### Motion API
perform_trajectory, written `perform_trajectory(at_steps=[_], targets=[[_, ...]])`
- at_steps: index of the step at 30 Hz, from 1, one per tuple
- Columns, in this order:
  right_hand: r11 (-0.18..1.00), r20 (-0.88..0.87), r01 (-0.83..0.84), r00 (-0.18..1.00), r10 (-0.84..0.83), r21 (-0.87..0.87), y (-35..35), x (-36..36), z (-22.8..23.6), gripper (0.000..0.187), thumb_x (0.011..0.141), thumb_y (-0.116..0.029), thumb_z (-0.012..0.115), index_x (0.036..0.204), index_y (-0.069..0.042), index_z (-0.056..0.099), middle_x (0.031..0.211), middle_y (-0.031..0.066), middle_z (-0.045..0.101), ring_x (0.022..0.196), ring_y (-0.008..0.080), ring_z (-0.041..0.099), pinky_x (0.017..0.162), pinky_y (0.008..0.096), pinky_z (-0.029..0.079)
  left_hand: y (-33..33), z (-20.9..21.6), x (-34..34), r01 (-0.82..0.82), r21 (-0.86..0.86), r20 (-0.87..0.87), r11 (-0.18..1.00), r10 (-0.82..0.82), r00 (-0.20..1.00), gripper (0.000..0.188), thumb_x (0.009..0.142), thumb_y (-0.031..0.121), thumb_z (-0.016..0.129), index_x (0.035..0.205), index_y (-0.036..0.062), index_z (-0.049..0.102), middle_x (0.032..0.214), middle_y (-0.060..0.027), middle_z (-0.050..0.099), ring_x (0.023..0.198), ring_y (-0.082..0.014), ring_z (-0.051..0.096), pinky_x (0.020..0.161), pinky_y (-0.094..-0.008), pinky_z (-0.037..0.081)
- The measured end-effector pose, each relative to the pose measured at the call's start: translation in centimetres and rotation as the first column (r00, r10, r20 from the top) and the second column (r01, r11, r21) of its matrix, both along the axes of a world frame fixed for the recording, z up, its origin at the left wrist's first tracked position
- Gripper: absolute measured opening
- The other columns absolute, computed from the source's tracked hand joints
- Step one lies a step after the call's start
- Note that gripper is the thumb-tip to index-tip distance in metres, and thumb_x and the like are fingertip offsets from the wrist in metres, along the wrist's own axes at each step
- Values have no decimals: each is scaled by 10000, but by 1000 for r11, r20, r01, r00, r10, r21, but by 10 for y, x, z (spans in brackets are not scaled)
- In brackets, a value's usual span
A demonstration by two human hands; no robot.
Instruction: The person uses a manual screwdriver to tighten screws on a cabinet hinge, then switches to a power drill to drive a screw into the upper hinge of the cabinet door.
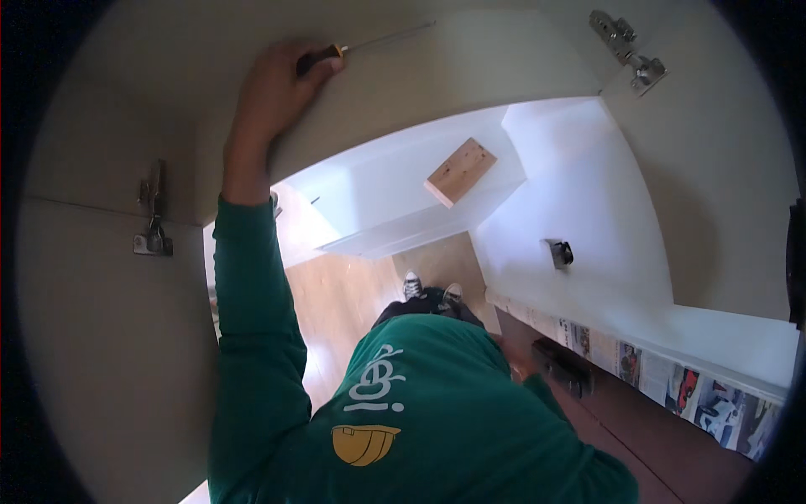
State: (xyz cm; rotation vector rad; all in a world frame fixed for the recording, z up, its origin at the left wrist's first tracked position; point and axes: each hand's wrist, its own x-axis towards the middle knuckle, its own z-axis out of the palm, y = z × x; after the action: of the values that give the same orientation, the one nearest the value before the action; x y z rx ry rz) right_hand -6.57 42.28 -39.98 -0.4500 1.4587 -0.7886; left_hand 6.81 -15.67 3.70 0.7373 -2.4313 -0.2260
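My left hand (277, 88) is raised against the pale cabinet panel (403, 92), its fingers closed around a screwdriver (321, 59). The handle is dark with a yellow-orange collar. Its long thin shaft points to the right, close along the panel. My right hand (519, 359) hangs low beside my green shirt, mostly hidden by my body, and its fingers cannot be made out. Beside it is a dark, long fitting (562, 368) on a brown surface.
Metal hinges sit at the left (154, 210) and upper right (630, 55). A wooden block (460, 172) rests on a white surface. A small dark fitting (561, 253) is on the white wall panel. A strip of printed paper (638, 361) runs along the right. Wooden floor (340, 298) lies below.
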Motion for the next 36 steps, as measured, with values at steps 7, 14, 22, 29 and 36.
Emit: perform_trajectory(at_steps=[7, 14, 22, 29, 36], targets=[[904, -236, -402, 873, 427, 146, 34, -8, -93, 478, 956, -336, 694, 1297, -2, 666, 1093, 209, 741, 946, 312, 724, 856, 414, 550, -8, -11, -4, -22, -190, -22, 982, 18, 1000, 430, 911, 434, 719, 1112, 56, 755, 1079, -178, 736, 976, -350, 717, 878, -419, 552], [992, -8, -109, 994, 109, -68, -5, -5, -16, 423, 976, -314, 665, 1291, -31, 679, 1074, 171, 753, 939, 252, 714, 891, 382, 536, -15, -21, 4, -77, -82, -53, 994, 73, 996, 494, 926, 470, 699, 1181, 48, 727, 1145, -186, 712, 1060, -339, 686, 945, -427, 529], [963, -16, 157, 986, -164, -221, -47, 1, -65, 428, 989, -217, 649, 1365, -14, 631, 1303, 110, 695, 1151, 187, 626, 1045, 342, 465, -14, -17, 1, -218, -363, -76, 906, 205, 976, 582, 984, 542, 585, 1308, 63, 655, 1262, -212, 646, 1196, -393, 588, 1104, -483, 381], [872, 5, -117, 991, 135, -475, -85, 13, 39, 550, 995, -270, 618, 1469, -7, 520, 1554, 178, 477, 1427, 293, 434, 1194, 401, 332, -11, -20, 12, -197, -191, -108, 962, 179, 978, 550, 1041, 524, 482, 1329, 82, 638, 1308, -213, 628, 1252, -403, 543, 1124, -490, 344], [681, -307, -454, 891, 335, -574, -98, 38, -25, 550, 1001, -305, 597, 1493, -73, 518, 1566, 164, 474, 1455, 296, 424, 1202, 385, 324, -14, -17, 8, -194, -257, -120, 947, 168, 978, 531, 1060, 484, 456, 1299, 48, 643, 1277, -229, 641, 1220, -404, 565, 1099, -489, 365]])
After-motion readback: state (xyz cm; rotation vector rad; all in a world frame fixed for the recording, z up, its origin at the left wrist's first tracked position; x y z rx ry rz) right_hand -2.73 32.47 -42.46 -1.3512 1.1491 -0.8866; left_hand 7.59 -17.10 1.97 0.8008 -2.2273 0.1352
